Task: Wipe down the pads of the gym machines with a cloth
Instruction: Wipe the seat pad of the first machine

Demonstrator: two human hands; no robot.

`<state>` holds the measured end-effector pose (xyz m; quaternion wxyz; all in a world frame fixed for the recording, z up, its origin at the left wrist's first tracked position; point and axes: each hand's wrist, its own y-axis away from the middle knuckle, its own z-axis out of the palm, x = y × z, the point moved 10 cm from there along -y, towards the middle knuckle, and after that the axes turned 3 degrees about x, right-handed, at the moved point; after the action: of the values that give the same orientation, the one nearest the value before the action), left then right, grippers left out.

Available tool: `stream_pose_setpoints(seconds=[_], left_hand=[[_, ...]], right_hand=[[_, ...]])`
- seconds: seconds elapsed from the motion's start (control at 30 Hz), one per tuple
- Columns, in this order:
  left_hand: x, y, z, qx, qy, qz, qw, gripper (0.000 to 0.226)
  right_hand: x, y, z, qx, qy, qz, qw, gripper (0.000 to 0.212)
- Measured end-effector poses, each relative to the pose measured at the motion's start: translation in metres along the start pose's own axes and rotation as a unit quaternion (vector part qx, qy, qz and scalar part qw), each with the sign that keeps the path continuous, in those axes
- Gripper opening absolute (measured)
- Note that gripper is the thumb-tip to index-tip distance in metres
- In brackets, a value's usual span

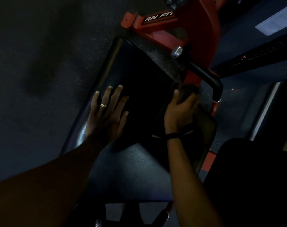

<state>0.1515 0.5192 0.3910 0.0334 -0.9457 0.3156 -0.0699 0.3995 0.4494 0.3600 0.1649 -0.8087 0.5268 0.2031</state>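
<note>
A long black pad (139, 71) of a red gym machine runs from the upper middle down toward me. My left hand (106, 112) lies flat on its left side with the fingers spread and a gold ring on one finger. My right hand (178, 110) grips a dark bunched cloth (187, 93) at the pad's right edge, next to a second, smaller dark pad (205, 128). The scene is dim, so the cloth's outline is hard to make out.
The red machine frame (180, 22) rises behind the pad. A black handle bar (205, 76) with a chrome knob (177, 51) juts out just above my right hand. Dark speckled rubber floor (41, 63) spreads to the left. Another dark seat (254, 177) stands at lower right.
</note>
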Motion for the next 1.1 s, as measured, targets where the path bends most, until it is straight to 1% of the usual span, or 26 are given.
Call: stream_pose_setpoints(seconds=[0.07, 0.1, 0.17, 0.23, 0.3, 0.37, 0.4, 0.43, 0.47, 0.53, 0.6, 0.67, 0.73, 0.8, 0.83, 0.87, 0.9, 0.93, 0.97, 1.0, 1.03, 1.1], left_hand=[[0.000, 0.000, -0.001, 0.004, -0.001, -0.002, 1.000, 0.049], [0.000, 0.000, -0.001, 0.006, -0.002, -0.002, 1.000, 0.049], [-0.001, 0.000, -0.001, 0.008, -0.004, -0.001, 1.000, 0.049], [0.000, -0.001, -0.002, 0.009, -0.008, 0.000, 1.000, 0.048], [0.001, -0.001, 0.000, 0.001, -0.003, -0.001, 1.000, 0.048], [0.002, -0.002, 0.001, -0.006, -0.002, -0.001, 1.000, 0.048], [0.001, -0.003, 0.001, -0.009, -0.005, -0.003, 1.000, 0.048], [0.000, -0.003, 0.001, -0.011, -0.006, -0.003, 1.000, 0.048], [-0.001, -0.002, 0.001, -0.012, -0.004, -0.003, 1.000, 0.049], [0.000, -0.001, 0.000, -0.010, 0.005, -0.002, 1.000, 0.049], [0.000, 0.001, 0.000, -0.011, 0.006, -0.005, 1.000, 0.050], [0.000, 0.001, 0.000, -0.011, 0.005, -0.004, 1.000, 0.050], [0.000, -0.001, -0.001, -0.013, 0.010, -0.003, 1.000, 0.050], [-0.002, -0.001, -0.001, -0.016, 0.015, -0.010, 1.000, 0.049], [-0.001, -0.001, 0.000, -0.017, 0.016, -0.010, 1.000, 0.049], [-0.001, -0.002, 0.000, -0.017, 0.018, -0.009, 1.000, 0.049], [-0.001, -0.003, 0.001, -0.019, 0.022, -0.008, 1.000, 0.048], [-0.001, -0.003, 0.001, -0.018, 0.024, -0.008, 1.000, 0.048], [-0.002, -0.005, 0.001, -0.016, 0.019, -0.008, 1.000, 0.048], [-0.002, -0.004, 0.001, -0.014, 0.013, -0.007, 1.000, 0.048], [-0.002, -0.003, 0.001, -0.011, 0.008, -0.006, 1.000, 0.049], [-0.001, -0.001, 0.000, -0.003, 0.009, -0.006, 1.000, 0.049]], right_hand=[[-0.037, 0.038, 0.003, -0.036, 0.002, -0.089, 0.995, 0.059], [-0.044, 0.066, -0.001, -0.059, 0.003, -0.129, 0.990, 0.057], [-0.035, 0.112, -0.015, -0.100, 0.009, -0.189, 0.977, 0.054], [0.002, 0.129, -0.030, -0.110, 0.026, -0.203, 0.973, 0.053], [0.040, 0.115, -0.041, -0.091, 0.061, -0.170, 0.979, 0.059], [0.064, 0.076, -0.042, -0.057, 0.076, -0.089, 0.992, 0.077], [0.064, 0.054, -0.038, -0.040, 0.076, -0.051, 0.995, 0.085], [0.057, 0.032, -0.030, -0.026, 0.071, -0.026, 0.997, 0.089], [0.041, 0.013, -0.020, -0.019, 0.056, -0.013, 0.998, 0.088], [-0.003, -0.010, 0.002, -0.018, 0.012, -0.010, 1.000, 0.077], [-0.046, 0.000, 0.018, -0.030, -0.014, -0.052, 0.998, 0.065], [-0.074, 0.035, 0.014, -0.046, -0.014, -0.139, 0.989, 0.056], [-0.068, 0.077, -0.001, -0.086, -0.007, -0.220, 0.972, 0.052], [-0.036, 0.109, -0.014, -0.134, 0.003, -0.265, 0.955, 0.050], [-0.011, 0.114, -0.021, -0.138, 0.018, -0.260, 0.955, 0.050], [0.013, 0.110, -0.027, -0.124, 0.034, -0.237, 0.963, 0.052], [0.033, 0.099, -0.032, -0.102, 0.044, -0.190, 0.975, 0.059], [0.049, 0.081, -0.035, -0.071, 0.051, -0.129, 0.988, 0.070], [0.058, 0.061, -0.034, -0.045, 0.059, -0.066, 0.995, 0.081], [0.058, 0.042, -0.030, -0.026, 0.064, -0.020, 0.997, 0.086], [0.047, 0.023, -0.024, -0.012, 0.055, 0.005, 0.998, 0.084], [0.008, -0.007, -0.006, 0.002, 0.002, 0.008, 1.000, 0.072]])
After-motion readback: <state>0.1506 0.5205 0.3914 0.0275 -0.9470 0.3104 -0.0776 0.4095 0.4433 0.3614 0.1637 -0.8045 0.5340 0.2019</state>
